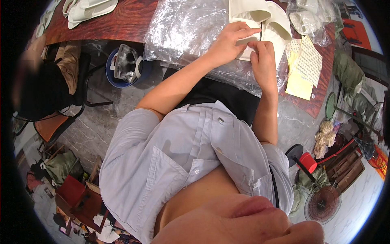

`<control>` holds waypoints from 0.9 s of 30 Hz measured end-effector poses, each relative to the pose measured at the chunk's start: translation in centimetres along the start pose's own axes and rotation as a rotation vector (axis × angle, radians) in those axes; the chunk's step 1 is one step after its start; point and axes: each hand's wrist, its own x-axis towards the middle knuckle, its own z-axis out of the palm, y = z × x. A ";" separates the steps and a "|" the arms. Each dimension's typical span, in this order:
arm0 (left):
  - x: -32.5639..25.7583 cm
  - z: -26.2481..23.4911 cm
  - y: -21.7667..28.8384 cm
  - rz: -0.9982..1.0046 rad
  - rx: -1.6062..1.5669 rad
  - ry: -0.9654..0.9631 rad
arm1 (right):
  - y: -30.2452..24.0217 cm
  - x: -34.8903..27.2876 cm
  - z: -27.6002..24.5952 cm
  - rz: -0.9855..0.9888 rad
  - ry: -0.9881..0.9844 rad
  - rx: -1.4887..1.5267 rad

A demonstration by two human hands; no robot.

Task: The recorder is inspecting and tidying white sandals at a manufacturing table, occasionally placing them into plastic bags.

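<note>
A pair of off-white slide slippers lies at the table's near edge, on clear plastic bags (183, 34). My left hand (231, 44) rests over the left slipper (248, 11), its index finger stretched toward the dark gap between the two. Close beside it, my right hand (264, 61) is bent with thumb and forefinger pinched together over the same slipper's near end. Whatever sits in that pinch is too small to make out. The right slipper (281, 30) lies partly behind my right hand.
Sheets with rows of small stickers (306, 61) and yellow paper (298, 83) lie right of the slippers. Bagged slippers (306, 20) are beyond; more slippers (91, 12) lie far left. A blue bin (111, 75) stands below the table. Another person (44, 81) sits at left.
</note>
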 end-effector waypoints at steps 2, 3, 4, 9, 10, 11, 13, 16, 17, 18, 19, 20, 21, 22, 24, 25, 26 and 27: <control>0.1 -0.1 0.1 0.008 0.036 -0.009 | -0.1 0.1 0.0 0.015 0.038 0.019; 0.1 -0.1 0.1 0.010 0.047 -0.003 | -0.1 0.0 0.0 0.047 0.052 0.049; 0.1 -0.1 0.2 0.013 0.059 0.002 | -0.1 0.0 -0.1 0.079 0.065 0.079; -0.1 0.3 0.3 0.019 0.160 0.011 | 0.5 -0.9 -1.0 0.129 0.149 0.166; -0.2 0.4 0.3 0.023 0.190 0.010 | 0.6 -1.1 -1.2 0.143 0.157 0.162; -0.1 0.6 0.2 0.026 0.217 0.016 | 0.8 -1.3 -1.4 0.156 0.167 0.158; 0.0 0.8 0.1 0.041 0.269 0.031 | 1.2 -1.5 -1.9 0.153 0.148 0.169; 0.5 0.8 -0.3 0.025 0.212 0.071 | 1.8 -1.2 -2.5 0.077 0.124 0.149; 0.5 0.7 -0.4 0.005 0.169 0.081 | 2.1 -0.9 -2.6 0.041 0.116 0.138; 0.6 0.6 -0.3 -0.016 0.127 0.092 | 2.4 -0.4 -2.7 -0.017 0.111 0.040; 0.5 0.5 -0.3 -0.057 0.086 0.089 | 2.9 0.2 -2.7 -0.076 0.106 -0.058; 0.4 0.4 -0.2 -0.111 -0.009 0.095 | 3.3 0.9 -2.6 -0.134 0.102 -0.157; 0.4 0.3 -0.2 -0.184 -0.101 0.089 | 3.6 1.9 -2.2 -0.147 0.085 -0.172; 0.4 0.3 -0.1 -0.230 -0.202 0.103 | 4.0 3.0 -1.6 -0.163 0.070 -0.189; 0.3 0.5 0.0 -0.162 -0.198 0.193 | 4.8 5.2 -1.0 -0.173 -0.005 -0.225; 0.4 0.6 -0.1 -0.118 -0.198 0.249 | 5.1 6.3 -0.7 -0.088 -0.055 -0.227; 0.2 0.6 0.0 -0.093 -0.134 0.256 | 5.2 7.5 -0.3 -0.062 -0.082 -0.220; 0.1 0.6 -0.1 -0.087 -0.096 0.268 | 5.3 8.9 0.0 -0.013 -0.111 -0.211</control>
